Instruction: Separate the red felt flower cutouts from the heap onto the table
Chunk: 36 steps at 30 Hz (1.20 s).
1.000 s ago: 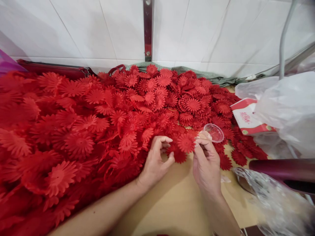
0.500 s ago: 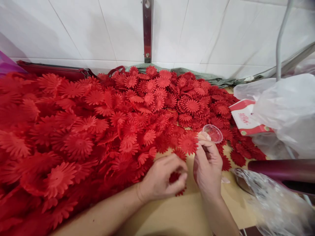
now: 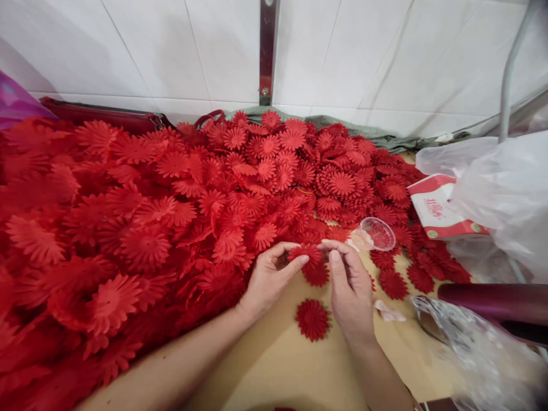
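As you look down past your grip, a white tiled wall (image 3: 231, 51) fills the far side, with a dark metal bar (image 3: 268, 54) fixed upright on it. Under your grip lies the pale tan table (image 3: 274, 365), its bare part on the side nearest you. The heap of red flowers (image 3: 141, 245) spreads over it, thick to the left of your grip and beyond it, thinning out to the right. A white plastic bag (image 3: 509, 194) stands well to the right, and a crumpled clear bag (image 3: 475, 342) lies nearer you on that same side. Between the two is a shiny purple object (image 3: 475, 298), cut off by the edge of view. Far left beyond your grip, a dark red purse (image 3: 103, 117) rests along the wall, and a red and white box (image 3: 440, 208) leans at a tilt to the right.

Your left hand (image 3: 272, 279) has thumb and forefinger pinched on one red flower (image 3: 311, 255). Your right hand (image 3: 349, 285) is at that flower's right edge, thumb and forefinger close to each other; you cannot tell whether they touch it. Just right of your grip sits a clear plastic cup (image 3: 379, 234). A loose flower (image 3: 312, 320) lies flat on the table, on your side of the grip. Smallest is a pale scrap (image 3: 389, 311), just right of your right hand.
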Each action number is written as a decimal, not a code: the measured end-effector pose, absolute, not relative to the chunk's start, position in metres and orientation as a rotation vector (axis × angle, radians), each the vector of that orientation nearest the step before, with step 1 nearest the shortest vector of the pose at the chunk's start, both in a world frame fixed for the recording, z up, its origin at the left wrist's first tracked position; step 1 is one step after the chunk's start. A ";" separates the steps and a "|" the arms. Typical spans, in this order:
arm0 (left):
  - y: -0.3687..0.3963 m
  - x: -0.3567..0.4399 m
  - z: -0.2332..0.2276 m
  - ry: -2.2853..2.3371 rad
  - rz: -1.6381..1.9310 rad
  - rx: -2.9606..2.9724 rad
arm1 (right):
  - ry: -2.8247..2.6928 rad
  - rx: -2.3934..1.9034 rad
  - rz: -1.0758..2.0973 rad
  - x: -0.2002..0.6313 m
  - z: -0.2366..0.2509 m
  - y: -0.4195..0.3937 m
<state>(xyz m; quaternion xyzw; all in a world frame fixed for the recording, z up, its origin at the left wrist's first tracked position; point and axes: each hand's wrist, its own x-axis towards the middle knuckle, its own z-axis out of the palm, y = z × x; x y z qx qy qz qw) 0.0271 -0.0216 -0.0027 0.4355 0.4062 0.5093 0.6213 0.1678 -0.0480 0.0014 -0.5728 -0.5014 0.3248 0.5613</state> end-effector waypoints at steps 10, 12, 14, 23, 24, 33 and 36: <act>-0.020 0.024 0.000 0.958 1.144 0.974 | -1.298 -1.271 0.721 0.166 0.002 -0.054; -0.020 0.024 -0.001 0.961 1.146 0.961 | -1.308 -1.280 0.747 0.165 0.000 -0.053; -0.020 0.024 -0.001 0.970 1.158 0.950 | -1.276 -1.298 0.790 0.165 -0.001 -0.052; -0.021 0.025 -0.004 0.941 1.104 1.052 | -1.106 -1.376 0.902 0.170 -0.003 -0.045; -0.021 0.025 -0.005 0.942 1.104 1.054 | -1.105 -1.381 0.911 0.171 -0.004 -0.045; -0.022 0.026 -0.006 0.937 1.108 1.057 | -1.082 -1.372 0.993 0.173 -0.005 -0.044; -0.022 0.026 -0.006 0.951 1.108 1.073 | -1.095 -1.393 0.976 0.174 -0.006 -0.045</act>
